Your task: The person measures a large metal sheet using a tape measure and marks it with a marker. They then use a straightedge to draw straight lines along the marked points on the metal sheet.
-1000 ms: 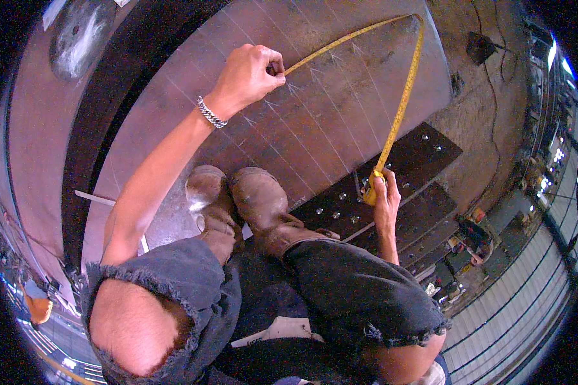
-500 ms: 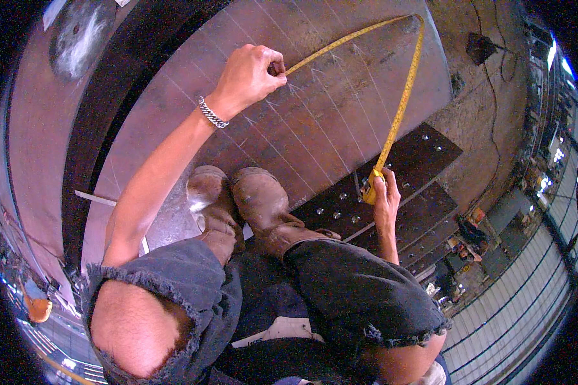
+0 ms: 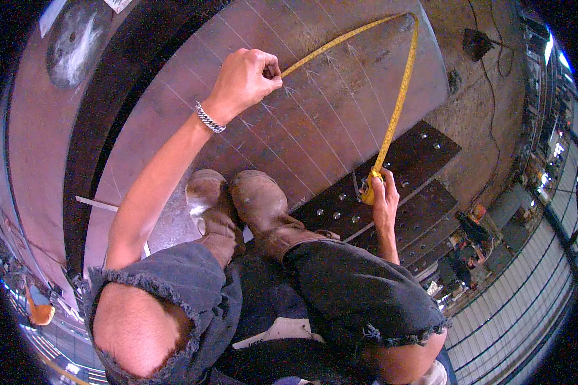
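Observation:
My left hand (image 3: 245, 80), with a chain bracelet at the wrist, pinches the free end of a yellow tape measure (image 3: 399, 90) above a large metal plate (image 3: 289, 128). From there the blade runs to the far right of the plate, folds sharply and comes back to its yellow case. My right hand (image 3: 385, 197) is closed round that case, over the edge of a dark drilled plate. Thin pale lines are marked across the large plate, several of them crossing. The hook at the tape's end is hidden by my fingers.
My brown boots (image 3: 260, 196) stand on the large plate's near side. Dark plates with holes (image 3: 401, 160) lie to the right. A curved dark band (image 3: 90, 141) borders the left. At the far right, a cable (image 3: 491, 90) trails over the floor.
Both hands keep their grip on the tape measure. My left hand has shifted slightly left and toward me, and the view has moved a little.

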Tool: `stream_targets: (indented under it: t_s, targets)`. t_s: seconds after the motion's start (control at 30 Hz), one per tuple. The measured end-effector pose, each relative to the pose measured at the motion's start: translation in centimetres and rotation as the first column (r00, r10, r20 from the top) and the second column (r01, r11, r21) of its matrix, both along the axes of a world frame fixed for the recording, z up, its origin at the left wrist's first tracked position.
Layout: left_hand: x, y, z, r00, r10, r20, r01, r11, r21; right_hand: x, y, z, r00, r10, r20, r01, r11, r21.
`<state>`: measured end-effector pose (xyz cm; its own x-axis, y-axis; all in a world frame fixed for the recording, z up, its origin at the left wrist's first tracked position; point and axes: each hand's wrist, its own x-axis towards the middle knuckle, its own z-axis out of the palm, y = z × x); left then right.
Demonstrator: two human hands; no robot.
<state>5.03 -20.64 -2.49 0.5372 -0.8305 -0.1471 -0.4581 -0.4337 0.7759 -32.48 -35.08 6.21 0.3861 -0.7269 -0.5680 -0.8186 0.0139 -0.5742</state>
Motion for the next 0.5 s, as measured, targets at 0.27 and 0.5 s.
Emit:
stream_targets:
  t_s: [0.27,0.5]
  targets:
    - [-0.14,0.02,-0.06,1.000,0.008,-0.029,-0.008,1.000,0.003,0.69,0.10,0.48,0.999,0.042,-0.016,-0.043,0.999,-0.032]
    - [-0.14,-0.02,0.13,1.000,0.000,-0.012,0.000,1.000,-0.005,0.28,0.14,0.08,1.000,0.005,0.025,-0.005,1.000,0.008]
